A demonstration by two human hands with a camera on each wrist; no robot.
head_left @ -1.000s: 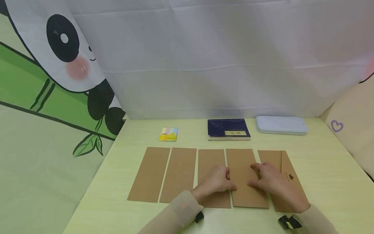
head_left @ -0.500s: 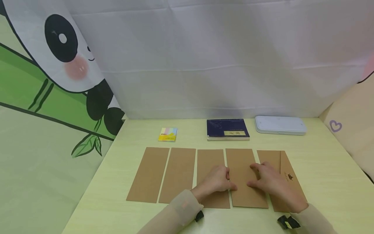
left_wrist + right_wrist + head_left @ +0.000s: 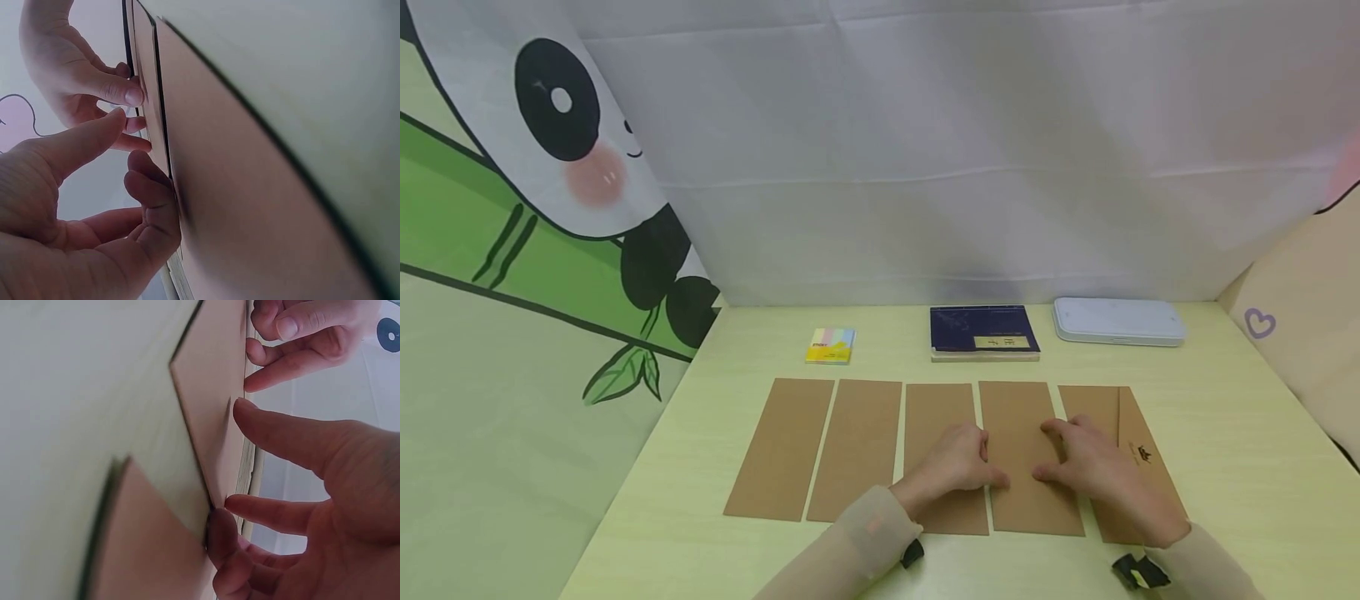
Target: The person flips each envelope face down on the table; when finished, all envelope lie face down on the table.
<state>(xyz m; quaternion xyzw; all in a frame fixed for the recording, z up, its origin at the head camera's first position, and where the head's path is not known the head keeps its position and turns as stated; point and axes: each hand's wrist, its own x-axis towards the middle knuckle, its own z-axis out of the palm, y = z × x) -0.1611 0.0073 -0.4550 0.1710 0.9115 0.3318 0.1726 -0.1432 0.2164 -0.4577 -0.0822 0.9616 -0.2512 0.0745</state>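
A row of several brown kraft envelopes lies flat on the table. My hands are at either side of the second envelope from the right. My left hand touches its left edge, thumb extended over it and the other fingers bent over the neighbouring envelope. My right hand rests at its right edge with thumb and forefinger spread apart, partly covering the rightmost envelope, which bears a small crown print and a flap seam. In the right wrist view, fingertips sit right at the envelope's edge.
Behind the row lie a sticky-note pack, a dark blue notebook and a pale pencil case. Two more plain envelopes, the leftmost and the one beside it, complete the row. A white cloth backdrop hangs behind the table.
The near end of the envelope between my hands has shifted very slightly to the left. Both hands stay in almost the same place.
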